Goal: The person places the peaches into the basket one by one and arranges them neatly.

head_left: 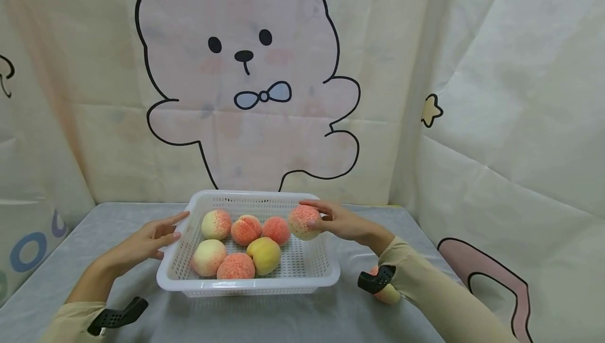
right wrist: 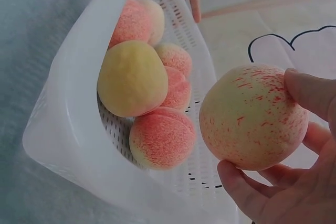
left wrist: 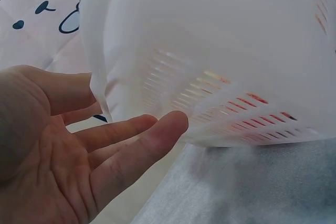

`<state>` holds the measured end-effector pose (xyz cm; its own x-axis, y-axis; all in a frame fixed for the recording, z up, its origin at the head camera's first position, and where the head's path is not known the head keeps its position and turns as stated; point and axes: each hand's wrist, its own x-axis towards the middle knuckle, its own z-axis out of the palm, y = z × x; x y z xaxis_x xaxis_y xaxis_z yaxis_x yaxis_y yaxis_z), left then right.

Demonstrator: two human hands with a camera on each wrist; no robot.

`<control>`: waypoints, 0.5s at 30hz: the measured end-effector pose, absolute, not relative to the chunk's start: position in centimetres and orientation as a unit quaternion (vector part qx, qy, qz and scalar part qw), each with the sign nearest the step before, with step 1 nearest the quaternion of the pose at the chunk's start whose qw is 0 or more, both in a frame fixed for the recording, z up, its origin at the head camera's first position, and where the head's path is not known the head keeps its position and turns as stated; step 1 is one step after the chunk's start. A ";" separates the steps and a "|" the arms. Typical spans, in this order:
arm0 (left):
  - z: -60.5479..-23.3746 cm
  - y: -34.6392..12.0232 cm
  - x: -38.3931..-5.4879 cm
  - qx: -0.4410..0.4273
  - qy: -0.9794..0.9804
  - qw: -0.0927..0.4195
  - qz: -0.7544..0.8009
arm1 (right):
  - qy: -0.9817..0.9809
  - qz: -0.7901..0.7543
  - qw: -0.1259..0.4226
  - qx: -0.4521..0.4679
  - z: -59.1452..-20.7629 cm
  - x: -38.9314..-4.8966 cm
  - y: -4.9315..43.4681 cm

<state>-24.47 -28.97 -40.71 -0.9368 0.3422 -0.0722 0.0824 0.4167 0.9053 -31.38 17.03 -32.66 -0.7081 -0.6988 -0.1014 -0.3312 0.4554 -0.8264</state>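
My right hand (head_left: 337,220) grips a pale peach with red speckles (right wrist: 254,116) between thumb and fingers, over the right part of a white plastic basket (head_left: 250,286). Inside the basket lie several peaches, among them a yellow one (head_left: 263,255), a red-speckled one (head_left: 236,266) and a pale one at the front left (head_left: 208,257). At the basket's left rim is my left hand (head_left: 146,241), its fingers mostly straight. In the left wrist view, some fingers (left wrist: 157,137) extend below the rim beside the slotted outer wall, while others reach the rim's edge.
Another peach (head_left: 388,294) lies on the grey cloth-covered table (head_left: 227,319) to the right, partly hidden by the right sleeve and a black wrist band (head_left: 376,279). Behind the table hangs a pale curtain (head_left: 378,33) with a cartoon bear; more curtain flanks both sides.
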 end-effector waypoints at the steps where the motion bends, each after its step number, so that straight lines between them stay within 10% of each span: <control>1: -40.7 -29.0 -24.5 0.131 0.832 0.124 0.525 | 0.824 -0.417 0.221 -0.314 -32.7 -31.4 17.0; 15: -40.9 -28.9 -24.5 0.131 0.834 0.114 0.524 | 0.816 -0.429 0.222 -0.319 -34.0 -31.7 16.0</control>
<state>-24.51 -28.92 -40.91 -0.9397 0.3380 -0.0517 0.0998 0.4156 0.9041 -31.71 15.98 -33.98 -0.6984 -0.7103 -0.0880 -0.3306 0.4292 -0.8406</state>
